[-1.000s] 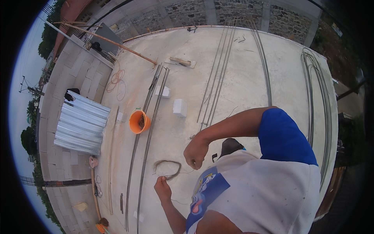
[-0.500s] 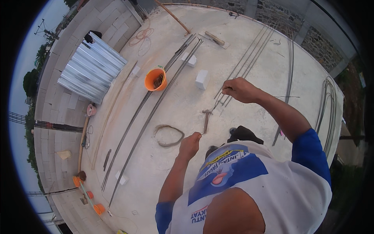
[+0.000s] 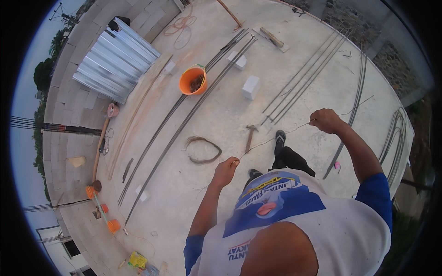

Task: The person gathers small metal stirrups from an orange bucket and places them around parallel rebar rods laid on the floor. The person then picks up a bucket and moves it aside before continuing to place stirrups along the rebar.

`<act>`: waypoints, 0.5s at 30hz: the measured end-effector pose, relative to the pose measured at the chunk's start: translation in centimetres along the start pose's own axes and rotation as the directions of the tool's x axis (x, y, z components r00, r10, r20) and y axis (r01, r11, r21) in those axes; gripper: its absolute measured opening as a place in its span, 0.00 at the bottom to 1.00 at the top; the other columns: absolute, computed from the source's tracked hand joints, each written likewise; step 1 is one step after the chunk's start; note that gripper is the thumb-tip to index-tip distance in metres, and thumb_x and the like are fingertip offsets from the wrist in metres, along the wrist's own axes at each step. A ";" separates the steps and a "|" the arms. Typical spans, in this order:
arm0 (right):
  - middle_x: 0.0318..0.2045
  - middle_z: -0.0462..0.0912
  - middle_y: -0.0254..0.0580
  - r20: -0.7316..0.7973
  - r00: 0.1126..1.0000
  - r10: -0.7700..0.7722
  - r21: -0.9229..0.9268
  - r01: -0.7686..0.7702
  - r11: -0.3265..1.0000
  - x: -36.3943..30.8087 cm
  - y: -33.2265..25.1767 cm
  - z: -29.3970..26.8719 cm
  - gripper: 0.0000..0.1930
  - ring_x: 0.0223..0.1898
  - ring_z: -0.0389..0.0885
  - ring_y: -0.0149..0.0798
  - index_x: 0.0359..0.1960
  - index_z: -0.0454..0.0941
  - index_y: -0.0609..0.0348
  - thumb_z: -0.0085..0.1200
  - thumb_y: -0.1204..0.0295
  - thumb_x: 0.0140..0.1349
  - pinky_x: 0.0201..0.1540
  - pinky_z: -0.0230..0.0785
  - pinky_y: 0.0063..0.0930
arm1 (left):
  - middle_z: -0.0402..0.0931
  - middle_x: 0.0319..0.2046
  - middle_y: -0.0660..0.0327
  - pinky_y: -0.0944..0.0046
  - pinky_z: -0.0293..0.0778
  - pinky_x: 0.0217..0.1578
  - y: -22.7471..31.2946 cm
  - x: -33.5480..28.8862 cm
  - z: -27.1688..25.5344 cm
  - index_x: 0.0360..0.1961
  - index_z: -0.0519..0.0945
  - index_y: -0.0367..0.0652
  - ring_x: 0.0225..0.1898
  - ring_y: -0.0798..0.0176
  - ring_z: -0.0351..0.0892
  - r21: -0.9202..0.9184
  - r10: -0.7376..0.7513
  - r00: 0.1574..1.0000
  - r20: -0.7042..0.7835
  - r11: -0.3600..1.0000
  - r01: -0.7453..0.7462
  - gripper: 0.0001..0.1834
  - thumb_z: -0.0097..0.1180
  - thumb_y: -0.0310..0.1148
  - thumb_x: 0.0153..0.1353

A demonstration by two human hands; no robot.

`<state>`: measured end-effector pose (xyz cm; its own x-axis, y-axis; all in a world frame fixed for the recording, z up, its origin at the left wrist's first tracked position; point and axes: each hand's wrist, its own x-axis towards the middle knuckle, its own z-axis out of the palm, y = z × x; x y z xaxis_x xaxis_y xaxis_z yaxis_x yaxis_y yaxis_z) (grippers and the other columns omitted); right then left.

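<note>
Wire [image 3: 287,132]: thin, dk., a bit crooked; spans gap btwn both hands, in front of torso & above floor [image 3: 221,119]; free end runs out past R hand, up & to the right.
L hand [image 3: 225,171]: fingertips pinched tog. on wire, no gap seen.
R hand [image 3: 326,121]: curled in a fist, grips wire partway along; fingertips partly hidden.
Hammer [image 3: 250,138]: on floor, head pointing away from person; wire passes nr. handle end in this view.
Wire ring [image 3: 202,161]: on floor, left of hammer, apart from L hand.
Dk. shoe [image 3: 280,138]: just right of hammer.
Orange bucket [image 3: 185,81]: farther off, upper left, brownish stuff inside, beside long bars [image 3: 236,60].
White block [image 3: 251,87]: right of bucket, apart.
</note>
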<state>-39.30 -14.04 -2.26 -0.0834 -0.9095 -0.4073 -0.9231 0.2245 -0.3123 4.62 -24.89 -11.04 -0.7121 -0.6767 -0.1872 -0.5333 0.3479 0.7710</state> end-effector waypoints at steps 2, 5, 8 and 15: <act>0.40 0.82 0.44 0.185 0.983 -0.014 -0.015 0.017 1.000 1.8 1.0 -0.8 0.28 0.44 0.80 0.46 0.54 0.76 0.50 0.63 0.53 0.53 0.48 0.70 0.42 | 0.79 0.26 0.49 0.54 0.71 0.33 0.5 2.0 1.1 0.44 0.78 0.43 0.30 0.47 0.80 0.022 -0.016 1.000 -0.012 1.000 0.016 0.14 0.50 0.41 0.67; 0.46 0.79 0.45 0.111 0.968 -0.225 0.000 0.227 0.974 4.5 -1.4 0.3 0.32 0.51 0.76 0.47 0.58 0.72 0.50 0.66 0.57 0.52 0.57 0.61 0.48 | 0.79 0.26 0.50 0.54 0.71 0.33 7.4 7.4 1.3 0.43 0.79 0.44 0.30 0.47 0.79 0.013 -0.129 0.992 -0.015 0.992 0.129 0.13 0.50 0.41 0.67; 0.38 0.82 0.52 0.190 0.948 -0.257 0.461 0.145 0.876 7.6 -2.7 -2.1 0.16 0.44 0.79 0.52 0.45 0.80 0.59 0.56 0.62 0.61 0.50 0.68 0.44 | 0.79 0.26 0.50 0.55 0.71 0.33 10.9 11.5 0.6 0.44 0.79 0.44 0.30 0.47 0.79 -0.025 -0.183 0.981 -0.058 0.983 0.182 0.13 0.50 0.41 0.67; 0.32 0.82 0.51 -0.132 0.982 -0.137 0.439 0.181 0.880 10.9 5.2 -10.9 0.11 0.37 0.80 0.53 0.37 0.81 0.60 0.52 0.66 0.63 0.42 0.71 0.42 | 0.80 0.29 0.53 0.58 0.72 0.35 11.4 15.3 -1.2 0.44 0.79 0.42 0.31 0.54 0.80 -0.078 -0.302 0.953 -0.019 0.951 0.300 0.14 0.49 0.39 0.68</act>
<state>-49.10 -26.57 1.01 -0.0055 -0.9698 -0.2438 -0.6623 0.1862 -0.7258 -11.77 -32.05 -4.39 -0.5087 -0.7623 -0.4001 -0.6849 0.0768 0.7245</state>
